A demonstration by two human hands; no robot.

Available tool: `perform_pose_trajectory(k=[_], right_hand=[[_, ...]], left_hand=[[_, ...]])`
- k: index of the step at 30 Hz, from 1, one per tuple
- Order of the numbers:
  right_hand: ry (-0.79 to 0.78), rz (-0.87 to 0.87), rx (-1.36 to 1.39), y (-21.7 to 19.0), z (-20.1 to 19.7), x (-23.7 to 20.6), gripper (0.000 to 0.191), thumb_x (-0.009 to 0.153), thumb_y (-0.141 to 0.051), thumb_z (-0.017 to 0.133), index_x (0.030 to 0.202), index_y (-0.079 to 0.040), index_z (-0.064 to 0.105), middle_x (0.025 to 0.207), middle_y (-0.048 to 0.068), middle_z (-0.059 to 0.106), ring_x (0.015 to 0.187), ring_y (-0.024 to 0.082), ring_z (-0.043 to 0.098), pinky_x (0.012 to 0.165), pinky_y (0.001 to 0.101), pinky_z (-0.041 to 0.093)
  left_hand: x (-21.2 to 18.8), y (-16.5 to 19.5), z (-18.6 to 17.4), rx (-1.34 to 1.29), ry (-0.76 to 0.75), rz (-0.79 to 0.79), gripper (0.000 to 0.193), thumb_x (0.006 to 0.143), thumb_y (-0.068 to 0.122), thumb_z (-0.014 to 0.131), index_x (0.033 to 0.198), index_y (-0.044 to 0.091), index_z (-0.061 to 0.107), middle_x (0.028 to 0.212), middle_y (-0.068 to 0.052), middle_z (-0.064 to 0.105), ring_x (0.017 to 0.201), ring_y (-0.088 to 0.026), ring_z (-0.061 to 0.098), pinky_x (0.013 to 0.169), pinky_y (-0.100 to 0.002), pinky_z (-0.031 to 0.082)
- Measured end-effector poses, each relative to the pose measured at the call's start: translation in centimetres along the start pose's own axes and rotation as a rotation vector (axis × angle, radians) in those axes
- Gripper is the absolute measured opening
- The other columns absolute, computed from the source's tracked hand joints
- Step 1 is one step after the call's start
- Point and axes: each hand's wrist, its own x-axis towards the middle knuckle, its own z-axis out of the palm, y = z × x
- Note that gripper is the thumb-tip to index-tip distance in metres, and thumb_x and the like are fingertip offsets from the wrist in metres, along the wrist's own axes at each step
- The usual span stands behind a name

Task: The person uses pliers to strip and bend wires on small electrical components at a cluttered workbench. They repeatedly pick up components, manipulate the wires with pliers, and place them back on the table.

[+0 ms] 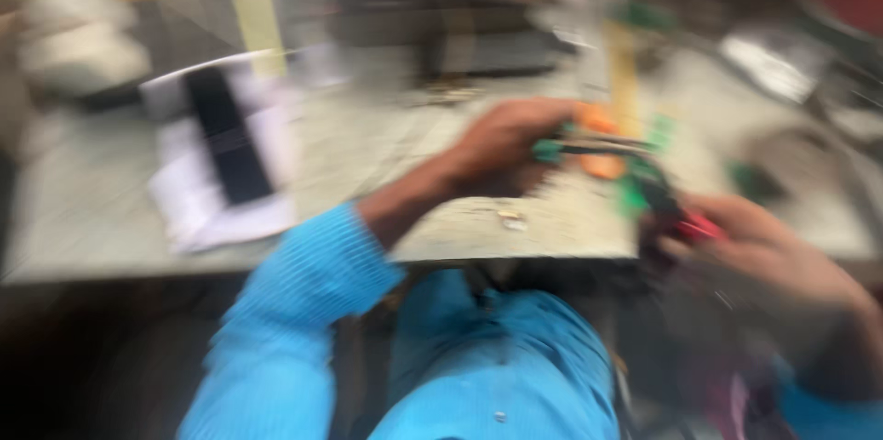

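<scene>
1. The picture is very blurry, so small things are hard to tell.
2. The left hand (501,146) is held over the front part of the grey desk (386,155). Its fingers are curled shut around one end of a green and black tool (635,173).
3. An orange piece (598,141) shows just past the left fingers, touching the tool. What it is cannot be told.
4. The right hand (763,242) is lower, near the front edge of the desk. Its fingers are closed on a red part (701,228) at the other end of the same tool.
5. The tool runs between the 2 hands, from the left fingers down to the right fingers.
6. Both arms wear blue sleeves (303,311).
7. Far from the left fingers, on the other side of the arm, lies a dark flat slab (225,137) on white paper (198,196).
8. Beyond the fingers, at the back of the desk, sits a dark box shape (487,45). A yellow strip (625,81) stands just behind the tool.
9. Past the right fingers, more blurred things lie on the desk; they cannot be told apart.
</scene>
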Motion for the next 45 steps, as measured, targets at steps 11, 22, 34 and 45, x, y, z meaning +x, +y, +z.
perform_pose_trajectory(k=[11, 22, 34, 45], right_hand=[[0.394, -0.214, -0.605, 1.4, -0.5, 5.2, 0.017, 0.105, -0.008, 0.063, 0.109, 0.009, 0.059, 0.08, 0.02, 0.059, 0.07, 0.031, 0.057, 0.057, 0.0439, 0.047], [0.862, -0.558, -1.472, -3.0, 6.3, 6.0, 0.015, 0.11, -0.003, 0.055, 0.1, 0.008, 0.059, 0.075, 0.024, 0.059, 0.064, 0.042, 0.06, 0.058, 0.0486, 0.047], [0.049, -0.092, -0.286, -5.7, 5.1, 1.0, 0.035, 0.092, -0.021, 0.07, 0.117, 0.002, 0.07, 0.096, 0.009, 0.075, 0.091, 0.016, 0.07, 0.081, 0.0328, 0.056], [-0.043, -0.101, -0.296, -5.4, 5.0, 1.8, 0.023, 0.098, -0.023, 0.066, 0.104, 0.0, 0.067, 0.082, 0.003, 0.061, 0.072, 0.013, 0.058, 0.063, 0.0312, 0.048]], left_hand=[[0.6, 0.5, 1.7, 0.224, 0.074, -0.349, 0.037, 0.088, 0.017, 0.068, 0.122, 0.011, 0.054, 0.08, -0.006, 0.07, 0.067, -0.023, 0.072, 0.054, -0.04, 0.054], [0.2, 1.1, 1.3, 0.137, 0.126, -0.507, 0.058, 0.084, 0.008, 0.065, 0.14, 0.001, 0.05, 0.09, -0.015, 0.076, 0.071, -0.029, 0.075, 0.058, -0.043, 0.06], [0.7, 2.1, -1.3, -0.018, -0.15, -0.24, 0.025, 0.089, 0.014, 0.074, 0.112, 0.009, 0.064, 0.076, -0.009, 0.066, 0.074, -0.025, 0.069, 0.068, -0.041, 0.052], [0.4, 1.1, -1.5, 0.158, -0.072, -0.174, 0.018, 0.09, 0.013, 0.074, 0.087, 0.008, 0.056, 0.065, -0.004, 0.054, 0.06, -0.018, 0.057, 0.055, -0.039, 0.046]])
